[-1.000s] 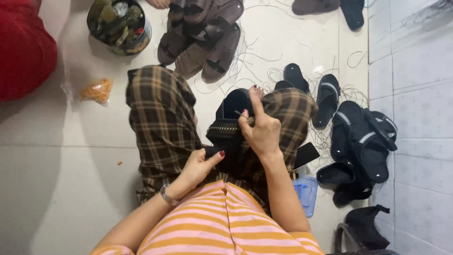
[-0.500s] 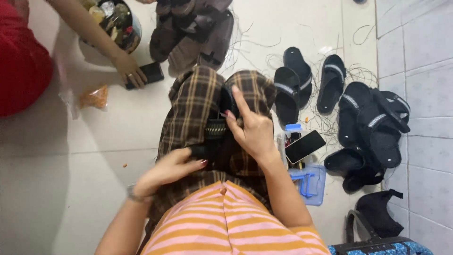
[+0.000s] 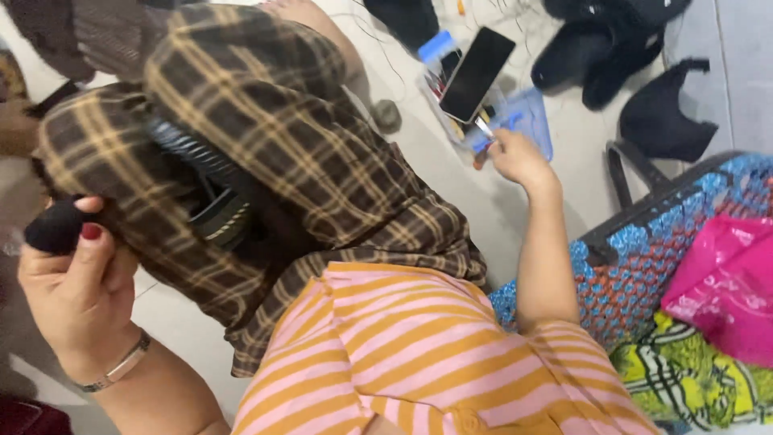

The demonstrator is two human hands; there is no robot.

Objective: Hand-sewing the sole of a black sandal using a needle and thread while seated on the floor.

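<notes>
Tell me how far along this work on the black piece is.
Done: cannot tell. In hand: left hand grips the black piece on the lap, while right hand reaches into the blue tray beside the phone, pinching a small tool. Left: whatever the tool is for.

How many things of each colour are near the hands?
Black: 2, the black rounded object held in the left hand and the black flat phone.
Blue: 1, the blue clear plastic tray by the right hand.
Pink: 1, the pink plastic bag.
Total: 4
</notes>
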